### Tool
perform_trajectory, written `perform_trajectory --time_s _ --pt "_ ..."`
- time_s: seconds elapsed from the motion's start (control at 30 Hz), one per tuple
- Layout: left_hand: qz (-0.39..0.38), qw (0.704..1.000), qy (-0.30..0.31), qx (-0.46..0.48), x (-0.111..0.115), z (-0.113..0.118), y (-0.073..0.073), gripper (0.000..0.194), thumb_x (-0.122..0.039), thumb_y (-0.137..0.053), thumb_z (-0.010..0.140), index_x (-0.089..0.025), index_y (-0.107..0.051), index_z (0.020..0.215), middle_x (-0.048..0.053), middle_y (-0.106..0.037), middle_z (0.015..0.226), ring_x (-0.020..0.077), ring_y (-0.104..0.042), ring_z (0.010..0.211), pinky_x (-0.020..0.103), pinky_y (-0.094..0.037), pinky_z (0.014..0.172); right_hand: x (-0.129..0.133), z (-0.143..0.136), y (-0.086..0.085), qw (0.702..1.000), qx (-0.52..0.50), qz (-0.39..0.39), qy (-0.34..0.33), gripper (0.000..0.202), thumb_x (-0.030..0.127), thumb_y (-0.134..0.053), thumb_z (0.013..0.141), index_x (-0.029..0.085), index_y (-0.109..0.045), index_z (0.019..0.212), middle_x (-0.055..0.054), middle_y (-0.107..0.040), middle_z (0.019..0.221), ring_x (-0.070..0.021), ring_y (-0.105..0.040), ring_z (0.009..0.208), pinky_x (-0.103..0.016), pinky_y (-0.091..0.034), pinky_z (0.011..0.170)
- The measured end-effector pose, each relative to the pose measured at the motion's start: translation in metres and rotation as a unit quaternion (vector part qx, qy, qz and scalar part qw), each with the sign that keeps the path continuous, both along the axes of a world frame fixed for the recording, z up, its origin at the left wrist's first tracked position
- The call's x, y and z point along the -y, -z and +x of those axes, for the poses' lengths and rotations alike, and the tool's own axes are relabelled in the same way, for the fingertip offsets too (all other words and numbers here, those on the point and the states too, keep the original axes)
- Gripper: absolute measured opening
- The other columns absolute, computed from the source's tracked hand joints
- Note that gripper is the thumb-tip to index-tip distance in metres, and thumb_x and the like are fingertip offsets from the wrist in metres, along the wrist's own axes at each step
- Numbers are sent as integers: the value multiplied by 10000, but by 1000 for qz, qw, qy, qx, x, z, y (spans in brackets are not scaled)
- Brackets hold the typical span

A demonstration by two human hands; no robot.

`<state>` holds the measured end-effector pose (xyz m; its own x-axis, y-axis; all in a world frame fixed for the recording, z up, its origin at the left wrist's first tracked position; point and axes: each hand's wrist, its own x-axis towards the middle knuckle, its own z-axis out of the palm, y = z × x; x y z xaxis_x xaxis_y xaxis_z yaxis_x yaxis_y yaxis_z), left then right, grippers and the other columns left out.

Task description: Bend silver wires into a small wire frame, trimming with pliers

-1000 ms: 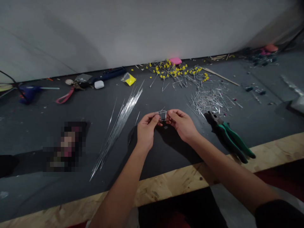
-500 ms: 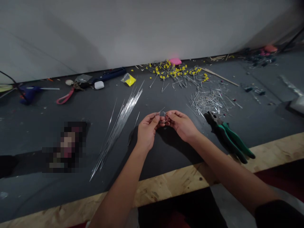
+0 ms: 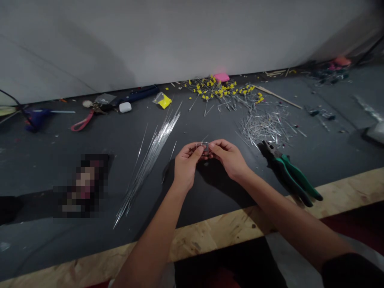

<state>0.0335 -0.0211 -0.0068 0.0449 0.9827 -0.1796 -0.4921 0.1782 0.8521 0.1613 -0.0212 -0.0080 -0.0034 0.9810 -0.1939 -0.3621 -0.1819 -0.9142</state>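
Observation:
Between my two hands is a small bent piece of silvery wire [image 3: 205,144], shaped into a frame-like loop with one end sticking up. My left hand [image 3: 188,162] pinches its left side between thumb and fingers. On the right side, my right hand [image 3: 229,157] pinches it the same way. Both hands are held close together above the dark tabletop, and the fingers partly hide the wire. To the left lies a bundle of long straight wires [image 3: 153,154]. Pliers with green and black handles [image 3: 288,172] rest to the right of my right hand.
Behind the pliers is a heap of short cut wires [image 3: 262,126]. Yellow-tipped wire pieces [image 3: 216,88] lie near the wall beside a pink lump [image 3: 221,77]. A yellow packet [image 3: 163,101], a white case [image 3: 125,107], keys with a pink strap [image 3: 82,122] and a blue glue gun [image 3: 37,120] are leftward.
My fingers have shifted slightly on the bent wire, and my hands are a little closer together. Everything on the table stays where it was.

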Motion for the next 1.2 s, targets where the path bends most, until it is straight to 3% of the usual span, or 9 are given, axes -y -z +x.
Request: perform_trajectory --time_s 0.33,0.63,1.2 --pt "-17 1000 0 -3 1 0 -2 232 -275 -717 705 -162 -672 903 38 -701 785 139 -658 715 248 -511 619 3 1 1 994 95 46 36 146 349 -692 730 216 -674 788 23 -651 722 -102 -568 662 -252 -458 670" --pt "-23 1000 -6 14 1 -1 -5 186 -286 -698 721 -144 -679 841 40 -692 748 137 -651 690 254 -508 622 4 0 -2 991 118 49 34 158 367 -687 729 219 -667 780 23 -652 716 -108 -563 665 -264 -448 684" --pt "-19 1000 5 25 -1 -1 -3 242 -172 -762 627 -165 -656 844 0 -685 770 95 -618 670 224 -479 619 3 0 0 1000 4 8 -28 152 346 -718 708 214 -677 770 18 -647 721 -108 -571 672 -286 -457 723"
